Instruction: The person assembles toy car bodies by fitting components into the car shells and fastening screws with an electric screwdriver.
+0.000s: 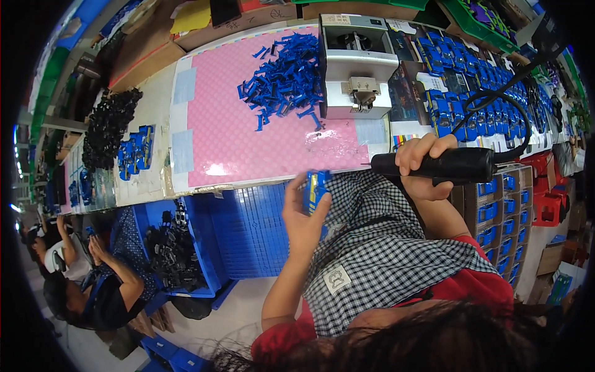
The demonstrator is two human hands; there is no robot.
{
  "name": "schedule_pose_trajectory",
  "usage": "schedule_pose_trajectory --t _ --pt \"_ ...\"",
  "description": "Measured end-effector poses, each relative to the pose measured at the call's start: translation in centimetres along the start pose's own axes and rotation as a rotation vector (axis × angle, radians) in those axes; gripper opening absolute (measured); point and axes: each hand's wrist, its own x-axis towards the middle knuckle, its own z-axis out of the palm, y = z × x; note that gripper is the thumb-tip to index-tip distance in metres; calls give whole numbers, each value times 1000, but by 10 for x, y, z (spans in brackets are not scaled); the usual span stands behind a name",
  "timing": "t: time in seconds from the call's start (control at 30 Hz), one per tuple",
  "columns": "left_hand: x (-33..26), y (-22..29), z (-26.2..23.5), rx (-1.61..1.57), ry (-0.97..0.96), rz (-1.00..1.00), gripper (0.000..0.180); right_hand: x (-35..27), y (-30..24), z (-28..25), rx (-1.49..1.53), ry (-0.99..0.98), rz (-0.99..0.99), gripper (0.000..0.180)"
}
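Observation:
My left hand point(302, 214) is closed round a small blue toy car body point(317, 185) with yellow markings, just in front of the table edge. My right hand point(424, 162) grips a black electric screwdriver point(455, 166), which lies sideways with its tip pointing left toward the car body. The tip stays apart from the part. A black cord point(527, 124) loops up from the tool's rear end. Beyond my hands, a pink bubble-patterned mat point(235, 142) covers the table and bears a heap of small blue plastic parts point(282, 80). Next to the heap stands a grey metal screw feeder point(356, 71).
Rows of blue car bodies point(446, 111) fill the right side. On the left lie a pile of black parts point(108, 127) and several blue car bodies point(136, 152). A blue crate point(214, 248) with black parts stands below the table edge. Another person point(118, 279) sits at the left.

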Motion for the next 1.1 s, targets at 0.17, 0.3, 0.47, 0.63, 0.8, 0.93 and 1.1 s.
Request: schedule_pose_trajectory --t 0.17,0.3,0.47,0.63,0.8,0.93,1.1 --pt "56 17 -16 844 147 647 51 -4 18 6 9 21 94 61" --pt "83 7 -12 1047 88 577 54 8 46 22 5 -18 30 56" --pt "75 8 -1 1137 153 627 50 18 77 26 -18 -48 25 55" --pt "62 11 -1 979 134 686 36 21 91 24 30 -34 6 50" --pt "58 9 6 859 76 689 34 23 67 30 28 72 79 55" --pt "62 1 18 794 43 660 36 19 47 26 69 107 54 56" --pt "71 -7 28 784 -22 709 29 15 34 24 81 100 -24 57"
